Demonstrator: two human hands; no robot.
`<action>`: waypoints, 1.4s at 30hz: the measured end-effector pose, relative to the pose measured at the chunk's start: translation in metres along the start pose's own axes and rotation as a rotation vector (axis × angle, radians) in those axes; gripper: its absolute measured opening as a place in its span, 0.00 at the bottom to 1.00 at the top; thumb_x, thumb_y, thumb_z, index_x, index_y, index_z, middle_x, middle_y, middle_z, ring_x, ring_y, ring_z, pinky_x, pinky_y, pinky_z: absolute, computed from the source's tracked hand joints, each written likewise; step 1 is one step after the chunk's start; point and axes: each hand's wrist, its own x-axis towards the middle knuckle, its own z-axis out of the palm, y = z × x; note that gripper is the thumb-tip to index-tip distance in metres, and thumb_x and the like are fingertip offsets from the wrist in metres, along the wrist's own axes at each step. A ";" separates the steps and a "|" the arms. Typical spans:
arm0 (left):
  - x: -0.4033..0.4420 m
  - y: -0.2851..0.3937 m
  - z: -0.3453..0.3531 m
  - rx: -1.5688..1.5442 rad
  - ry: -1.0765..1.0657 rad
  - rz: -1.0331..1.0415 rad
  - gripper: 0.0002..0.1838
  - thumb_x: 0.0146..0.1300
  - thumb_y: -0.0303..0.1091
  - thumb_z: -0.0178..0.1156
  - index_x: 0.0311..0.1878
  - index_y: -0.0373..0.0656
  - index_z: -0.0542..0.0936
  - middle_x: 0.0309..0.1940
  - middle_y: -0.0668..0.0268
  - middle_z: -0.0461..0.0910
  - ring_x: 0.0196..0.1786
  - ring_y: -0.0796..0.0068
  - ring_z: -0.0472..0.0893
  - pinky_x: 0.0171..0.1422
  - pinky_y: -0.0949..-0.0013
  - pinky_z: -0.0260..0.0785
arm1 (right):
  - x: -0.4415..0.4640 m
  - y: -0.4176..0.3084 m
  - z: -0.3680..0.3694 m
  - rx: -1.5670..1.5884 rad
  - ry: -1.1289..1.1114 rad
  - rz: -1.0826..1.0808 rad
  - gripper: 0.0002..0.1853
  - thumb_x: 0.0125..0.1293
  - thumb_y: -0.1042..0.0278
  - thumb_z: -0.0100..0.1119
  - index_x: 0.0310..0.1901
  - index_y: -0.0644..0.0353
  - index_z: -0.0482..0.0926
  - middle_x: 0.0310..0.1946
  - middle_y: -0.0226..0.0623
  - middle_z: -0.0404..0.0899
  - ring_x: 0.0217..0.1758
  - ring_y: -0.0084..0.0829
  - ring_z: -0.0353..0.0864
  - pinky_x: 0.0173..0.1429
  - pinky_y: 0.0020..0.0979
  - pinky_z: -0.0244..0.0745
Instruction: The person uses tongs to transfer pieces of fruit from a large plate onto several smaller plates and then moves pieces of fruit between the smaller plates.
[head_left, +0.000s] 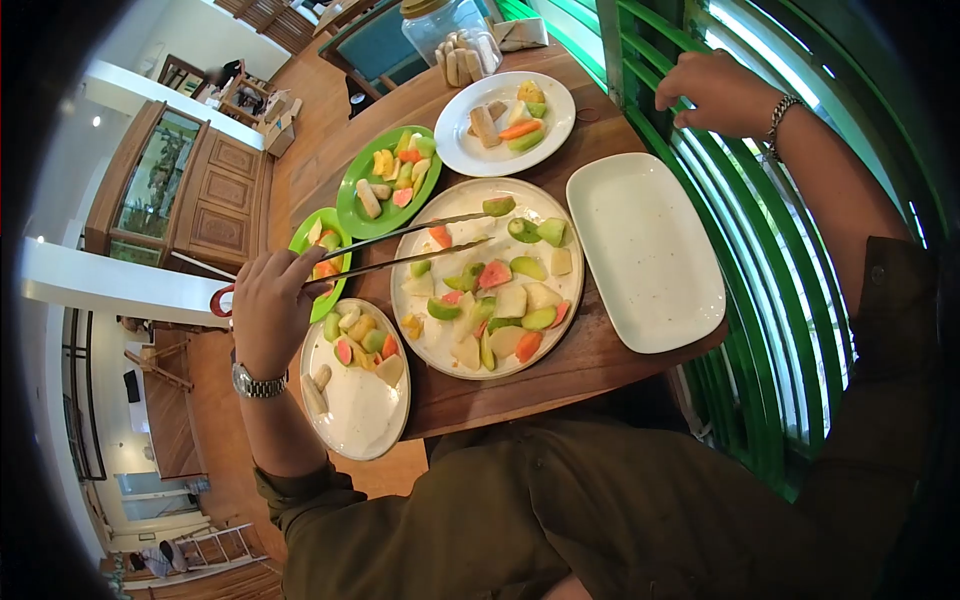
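Observation:
My left hand [272, 315], with a metal watch on the wrist, is closed around long metal tongs [395, 232] with a red end. The tongs' arms are apart and reach over a large round plate [405, 345] of cut fruit. One tip is at a green fruit piece [498, 206]; whether it touches is unclear. My right hand [722, 95], with a chain bracelet, is raised beside the green window slats, its fingers loosely bent and apart with nothing in them. Below it, a rectangular white dish [645, 255] lies beside the large plate.
Smaller plates of fruit and pale finger-shaped biscuits surround the large plate: a white plate [555, 100], a green plate [350, 205], a smaller green plate [297, 240] and an oval plate [365, 430]. A biscuit jar [450, 40] stands at the back. Green slats [745, 330] border the wooden table [470, 405].

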 end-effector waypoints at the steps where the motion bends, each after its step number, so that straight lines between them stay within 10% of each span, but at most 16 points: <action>1: -0.003 0.000 0.001 -0.007 -0.007 -0.011 0.20 0.51 0.35 0.69 0.50 0.48 0.81 0.31 0.68 0.77 0.37 0.65 0.76 0.44 0.61 0.65 | -0.001 -0.001 -0.001 -0.005 -0.016 0.011 0.11 0.55 0.68 0.69 0.41 0.54 0.84 0.38 0.29 0.83 0.49 0.30 0.77 0.59 0.37 0.69; 42: 0.043 0.012 -0.008 -0.044 0.085 0.020 0.14 0.53 0.35 0.67 0.44 0.47 0.82 0.29 0.64 0.77 0.35 0.61 0.77 0.41 0.60 0.67 | 0.000 0.001 -0.001 -0.011 -0.015 -0.007 0.11 0.55 0.68 0.70 0.41 0.54 0.83 0.39 0.30 0.83 0.51 0.32 0.77 0.58 0.38 0.70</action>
